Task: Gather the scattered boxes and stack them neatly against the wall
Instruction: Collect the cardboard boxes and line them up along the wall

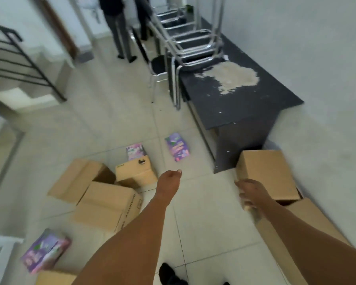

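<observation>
Against the right wall a brown cardboard box (269,171) sits on top of a larger flat one (308,219). My right hand (249,194) rests with spread fingers on the upper box's near left corner. My left hand (169,182) hangs over the tiled floor, fingers loosely curled, holding nothing. To the left lie three more cardboard boxes: a wide one (78,179), a small one (132,171) and a long one (107,204). Purple printed boxes lie on the floor beyond the small box (135,151), near the table (177,147) and at lower left (45,249).
A dark table (234,103) with a worn patch stands along the right wall, with stacked metal chairs (187,38) on its far end. A person's legs (121,38) stand further down the corridor. A stair railing (19,58) is at the left. Another cardboard box (53,278) sits at the bottom edge.
</observation>
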